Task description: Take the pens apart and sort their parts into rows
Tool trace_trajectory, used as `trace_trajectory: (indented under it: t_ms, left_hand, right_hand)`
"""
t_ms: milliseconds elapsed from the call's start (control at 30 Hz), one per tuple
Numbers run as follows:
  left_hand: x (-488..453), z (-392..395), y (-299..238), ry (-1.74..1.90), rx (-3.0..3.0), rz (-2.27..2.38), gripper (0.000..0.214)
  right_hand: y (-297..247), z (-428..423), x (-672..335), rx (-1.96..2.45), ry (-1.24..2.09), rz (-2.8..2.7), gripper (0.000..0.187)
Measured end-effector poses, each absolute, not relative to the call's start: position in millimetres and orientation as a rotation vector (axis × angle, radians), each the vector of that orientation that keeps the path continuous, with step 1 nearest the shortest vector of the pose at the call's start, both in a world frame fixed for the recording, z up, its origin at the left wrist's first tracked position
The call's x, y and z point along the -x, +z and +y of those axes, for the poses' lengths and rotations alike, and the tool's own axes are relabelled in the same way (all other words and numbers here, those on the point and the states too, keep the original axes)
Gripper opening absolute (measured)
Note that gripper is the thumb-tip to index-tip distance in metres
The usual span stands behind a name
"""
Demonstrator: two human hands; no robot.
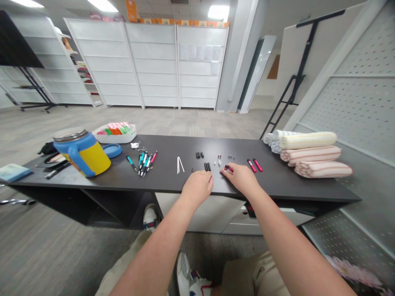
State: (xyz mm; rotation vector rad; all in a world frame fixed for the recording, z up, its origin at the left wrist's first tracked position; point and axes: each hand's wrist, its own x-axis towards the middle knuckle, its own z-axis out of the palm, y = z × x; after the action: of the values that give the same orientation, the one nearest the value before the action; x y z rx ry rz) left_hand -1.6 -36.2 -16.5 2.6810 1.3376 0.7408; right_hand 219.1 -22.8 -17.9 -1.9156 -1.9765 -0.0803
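Red plastic showed at the tips of the right hand (pixel 242 176), just right of the frame's centre: a short red piece (pixel 228 167), seemingly part of a pen, lay on the dark table (pixel 277 183) with the thumb and forefinger drawn together on it. The other fingers were folded loosely behind. It looked light, stiff and smooth, so it would probably roll or skid on the tabletop. A pinch across its middle from both sides looked like the surest hold, since the ends were too small to tell apart. The left hand (pixel 197 186) rested knuckles-up close beside the right, at centre frame, with its fingers curled down to the table. Their tips lay just short of a pair of black sleeves (pixel 207 166). Whether that hand held anything under the curl could not be told. The sleeves looked small and light, perhaps rubbery, and so less slippery than the red piece. Right of the hands lay two red barrels (pixel 254 165), apart from the fingers, and further right a stack of rolled towels (pixel 314 154). Left of centre two thin white rods (pixel 180 165) lay in a narrow V, and beyond them a fan of whole pens (pixel 145 160). At the left of the frame stood a yellow and blue jug (pixel 82 152) on its side or tilted, with a white tray (pixel 115 137) of bright items behind it.
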Motion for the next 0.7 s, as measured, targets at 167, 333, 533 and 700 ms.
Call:
trace_trajectory:
  t_ms: [167,333,533,700]
  left_hand:
    - [2.3,-37.7,-16.5,0.728,-2.688,1.327,0.023]
    - [1.3,-37.9,-15.1,0.718,-2.712,1.333,0.024]
    - [1.2,-37.9,-14.0,0.703,-2.708,1.322,0.023]
    - [0.8,-37.0,-14.3,0.709,-2.696,1.334,0.023]
  right_hand:
    - [-19.1,-6.5,-224.8,1.956,-0.122,-1.936,0.032]
    - [-19.5,-0.3,-225.6,1.971,-0.076,-1.915,0.034]
    - [-17.4,-10.0,-224.9,1.817,-0.012,-1.644,0.043]
    - [-9.6,-24.5,-241.9,1.671,-0.110,-1.387,0.040]
